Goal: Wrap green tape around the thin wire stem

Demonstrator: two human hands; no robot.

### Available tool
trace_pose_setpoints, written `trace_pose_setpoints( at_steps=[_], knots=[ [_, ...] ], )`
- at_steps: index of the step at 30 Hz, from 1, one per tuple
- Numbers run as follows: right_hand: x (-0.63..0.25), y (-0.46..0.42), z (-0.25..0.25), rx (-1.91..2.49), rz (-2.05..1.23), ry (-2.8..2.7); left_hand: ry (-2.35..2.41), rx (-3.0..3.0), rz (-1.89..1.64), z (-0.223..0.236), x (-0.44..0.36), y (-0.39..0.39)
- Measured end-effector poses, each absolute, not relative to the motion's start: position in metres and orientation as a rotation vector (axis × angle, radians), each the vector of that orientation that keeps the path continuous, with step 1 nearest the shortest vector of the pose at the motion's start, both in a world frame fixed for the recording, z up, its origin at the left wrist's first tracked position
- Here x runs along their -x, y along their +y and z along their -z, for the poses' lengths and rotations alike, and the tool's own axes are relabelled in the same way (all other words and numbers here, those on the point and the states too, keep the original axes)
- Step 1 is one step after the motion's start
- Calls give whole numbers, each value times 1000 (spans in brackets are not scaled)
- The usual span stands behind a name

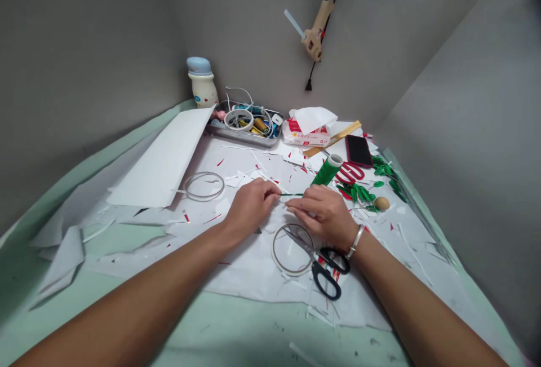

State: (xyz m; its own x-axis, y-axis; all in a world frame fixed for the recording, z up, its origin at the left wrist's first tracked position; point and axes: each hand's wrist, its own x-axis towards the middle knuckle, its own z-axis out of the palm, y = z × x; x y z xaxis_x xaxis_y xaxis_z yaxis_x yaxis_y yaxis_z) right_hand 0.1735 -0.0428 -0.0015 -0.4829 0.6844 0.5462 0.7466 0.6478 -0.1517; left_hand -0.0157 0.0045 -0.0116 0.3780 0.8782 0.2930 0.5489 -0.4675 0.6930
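Observation:
My left hand [252,206] is closed in a pinch on the left end of a thin green stem [291,194]. My right hand [323,212], a silver bangle on its wrist, pinches the same stem a little to the right, fingers pressed together. The stem runs toward a green tape roll [327,170] lying just beyond my hands. Both hands rest low over white paper [249,265] strewn with scraps. Black-handled scissors [325,270] lie just below my right wrist, across a clear tape ring [293,249].
Another clear ring [204,186] lies left. At the back stand a metal tray [245,132] of tapes, a bottle [202,83], a tissue pack [308,130], a wooden ruler [338,137]. A phone [358,150], red scissors [350,174], green paper leaves [359,192] lie right. A glue gun [315,31] hangs on the wall.

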Motion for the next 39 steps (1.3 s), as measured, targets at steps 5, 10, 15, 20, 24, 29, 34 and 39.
trace_pose_setpoints(
  at_steps=[5,10,15,20,24,29,34,39],
  knots=[
    [-184,-38,-3,1199,-105,-2049,899,-2349,-715,11,13,0],
    [-192,-31,4,1273,-332,-1816,792,-2039,-720,6,12,0],
    [-195,-28,8,1310,-345,-1778,818,-1770,-615,10,12,3],
    [-194,-29,8,1335,-318,-1795,815,-1666,-597,13,11,3],
    [-193,-29,9,1345,-253,-1855,829,-1610,-629,12,11,2],
    [-190,-30,15,1350,-109,-2026,885,-1497,-728,5,9,1],
    [-177,-38,14,1281,36,-2355,999,-1497,-819,0,9,2],
    [-172,-45,5,1155,195,-2447,1188,-1730,-886,7,13,4]
  ],
)
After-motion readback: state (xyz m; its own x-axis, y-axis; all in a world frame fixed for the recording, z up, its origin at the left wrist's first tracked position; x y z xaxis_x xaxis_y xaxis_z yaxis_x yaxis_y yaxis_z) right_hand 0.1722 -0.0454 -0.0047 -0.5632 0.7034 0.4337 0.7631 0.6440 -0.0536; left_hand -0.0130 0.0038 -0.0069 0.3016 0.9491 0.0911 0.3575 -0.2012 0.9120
